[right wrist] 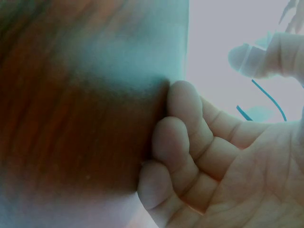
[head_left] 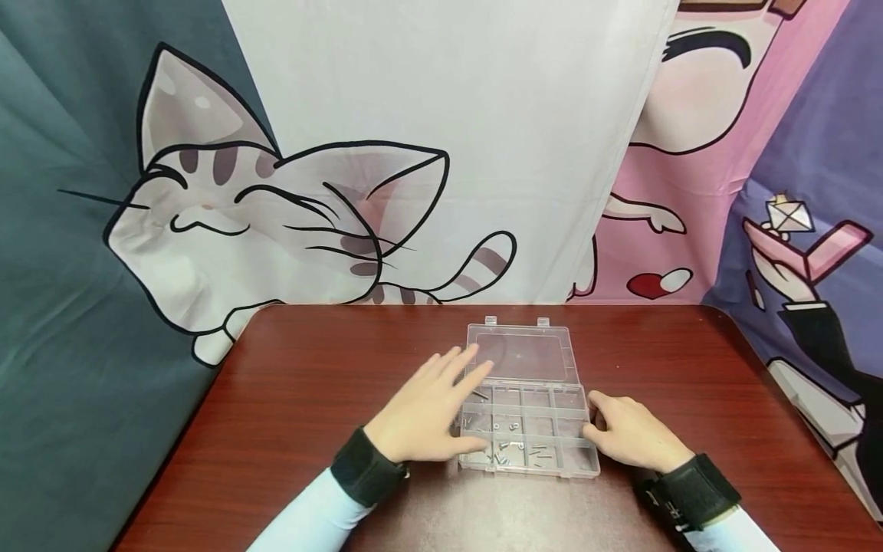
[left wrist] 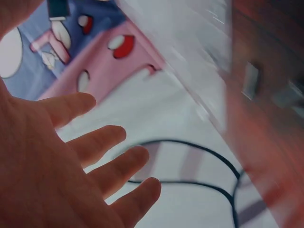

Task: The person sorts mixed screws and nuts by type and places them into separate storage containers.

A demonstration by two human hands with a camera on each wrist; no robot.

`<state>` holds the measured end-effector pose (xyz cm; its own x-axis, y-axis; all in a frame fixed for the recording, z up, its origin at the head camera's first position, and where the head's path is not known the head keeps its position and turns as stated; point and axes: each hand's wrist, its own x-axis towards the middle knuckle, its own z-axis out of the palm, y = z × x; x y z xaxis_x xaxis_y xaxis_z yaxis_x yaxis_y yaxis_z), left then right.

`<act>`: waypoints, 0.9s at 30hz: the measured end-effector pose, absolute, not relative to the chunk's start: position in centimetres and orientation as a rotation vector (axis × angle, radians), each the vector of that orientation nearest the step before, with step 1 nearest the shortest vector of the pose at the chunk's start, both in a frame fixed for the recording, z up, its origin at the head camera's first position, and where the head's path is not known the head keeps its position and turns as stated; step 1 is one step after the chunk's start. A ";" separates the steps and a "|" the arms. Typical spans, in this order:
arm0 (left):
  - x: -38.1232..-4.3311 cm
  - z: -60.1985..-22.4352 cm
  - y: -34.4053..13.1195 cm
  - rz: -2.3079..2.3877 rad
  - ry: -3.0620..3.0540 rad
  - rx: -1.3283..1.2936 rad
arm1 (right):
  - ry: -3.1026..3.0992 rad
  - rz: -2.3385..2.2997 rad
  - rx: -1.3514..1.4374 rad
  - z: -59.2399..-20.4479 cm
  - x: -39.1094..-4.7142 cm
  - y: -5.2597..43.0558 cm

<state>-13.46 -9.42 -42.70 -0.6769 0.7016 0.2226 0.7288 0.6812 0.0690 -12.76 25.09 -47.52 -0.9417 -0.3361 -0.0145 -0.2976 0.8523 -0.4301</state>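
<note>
A clear plastic compartment box (head_left: pixel 538 412) lies on the table with its lid (head_left: pixel 524 354) swung open toward the back. Small screws (head_left: pixel 541 452) and nuts (head_left: pixel 513 426) lie in several of its compartments; others are bare. My left hand (head_left: pixel 428 406) hovers over the box's left side, palm down, fingers straight and spread, holding nothing. In the left wrist view its fingers (left wrist: pixel 121 164) extend free. At the box's right edge my right hand (head_left: pixel 631 433) grips with thumb and forefinger. Its other fingers curl with their tips (right wrist: pixel 170 142) against the tabletop in the right wrist view.
The reddish-brown wooden table (head_left: pixel 331 368) extends around the box on both sides. Behind its back edge hangs a printed cloth with a cartoon cat (head_left: pixel 255 222). More printed cloth (head_left: pixel 793 268) hangs at the right.
</note>
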 end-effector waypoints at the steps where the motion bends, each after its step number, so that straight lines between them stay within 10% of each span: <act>1: -13.5 -42.8 -10.2 -0.236 -2.713 -1.150 | 2.940 -0.658 -0.505 -47.6 -12.8 25.1; 27: -13.5 -47.6 -14.9 -0.131 -2.714 -0.953 | 2.949 -0.675 -0.512 -47.6 -12.8 25.1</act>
<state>-13.50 -14.87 -47.55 -0.7506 0.6016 0.2733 0.6251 0.7806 -0.0015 -12.83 25.10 -47.58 -0.9417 -0.3364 0.0023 -0.3039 0.8479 -0.4344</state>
